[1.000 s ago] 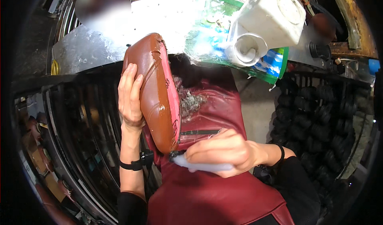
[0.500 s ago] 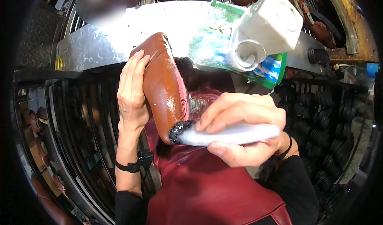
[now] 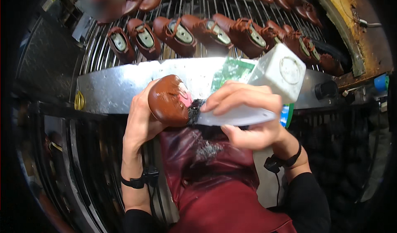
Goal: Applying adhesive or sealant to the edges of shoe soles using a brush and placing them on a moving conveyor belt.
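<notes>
A brown leather shoe upper (image 3: 169, 100) with a pink patch on its right side points its rounded, shiny end toward me. My left hand (image 3: 140, 117) is wrapped round its left side, the fingers partly hidden behind it. In my right hand (image 3: 252, 98) is a brush (image 3: 235, 116) with a pale handle, gripped between thumb and fingers. Its black, clumped bristles touch the right edge of the upper, beside the pink patch. Below hangs my dark red apron (image 3: 223, 187), with a grey crusted smear on it.
A metal ledge (image 3: 111, 82) runs across ahead, bearing a white square container (image 3: 264, 78) and a green-and-blue bag (image 3: 231, 69). Beyond it, several brown lace-up shoes (image 3: 180, 34) stand on a rack of metal bars (image 3: 93, 55). A yellow coil (image 3: 79, 100) hangs at the ledge's left end.
The shoe upper has turned from lengthwise to end-on. The bristles have gone from its lower end to its right edge. My view has tilted up, bringing the shoe rack into sight.
</notes>
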`<state>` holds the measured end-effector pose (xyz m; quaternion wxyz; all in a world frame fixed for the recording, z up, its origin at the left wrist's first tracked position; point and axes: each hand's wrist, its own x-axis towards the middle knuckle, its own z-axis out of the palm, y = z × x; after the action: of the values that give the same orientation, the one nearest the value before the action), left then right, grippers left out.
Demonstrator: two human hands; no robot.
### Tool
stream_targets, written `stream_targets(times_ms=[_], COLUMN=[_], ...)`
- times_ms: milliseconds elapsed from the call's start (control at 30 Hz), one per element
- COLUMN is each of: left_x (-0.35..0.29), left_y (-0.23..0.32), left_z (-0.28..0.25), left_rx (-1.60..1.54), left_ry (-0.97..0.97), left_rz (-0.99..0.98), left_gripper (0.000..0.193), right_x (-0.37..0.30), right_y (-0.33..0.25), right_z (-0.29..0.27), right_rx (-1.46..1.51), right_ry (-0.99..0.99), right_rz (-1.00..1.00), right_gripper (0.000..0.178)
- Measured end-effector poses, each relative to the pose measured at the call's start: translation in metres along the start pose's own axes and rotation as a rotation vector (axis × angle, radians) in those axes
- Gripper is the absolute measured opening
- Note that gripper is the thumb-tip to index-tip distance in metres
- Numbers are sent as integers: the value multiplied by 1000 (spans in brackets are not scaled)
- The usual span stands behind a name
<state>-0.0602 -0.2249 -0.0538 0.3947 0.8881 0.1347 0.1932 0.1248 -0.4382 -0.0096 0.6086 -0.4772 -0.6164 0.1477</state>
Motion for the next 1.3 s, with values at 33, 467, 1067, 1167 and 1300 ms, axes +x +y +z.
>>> stream_targets(times_ms=[33,467,1067,1167,1300], left_x=[5,-56,-135,-130,-123], left_y=[-7,-46,-24,-15,-23], left_z=[-1,40,80,86,85], left_rx=[-24,-729,-937,-1030,-1140], left_ry=[-34,435,105,158,130], left_rz=[71,-245,-429,-437,-435], left_gripper=[82,89,75,73,70], right_x=[-11,-155,-108,-117,-131], right_y=[17,27,21,0,-21], right_z=[-1,13,4,18,47], right_rx=[-23,-187,750,585,397], right_ry=[17,1098,950,804,660], right_rz=[46,484,669,651,536], right_gripper=[25,20,14,15,9])
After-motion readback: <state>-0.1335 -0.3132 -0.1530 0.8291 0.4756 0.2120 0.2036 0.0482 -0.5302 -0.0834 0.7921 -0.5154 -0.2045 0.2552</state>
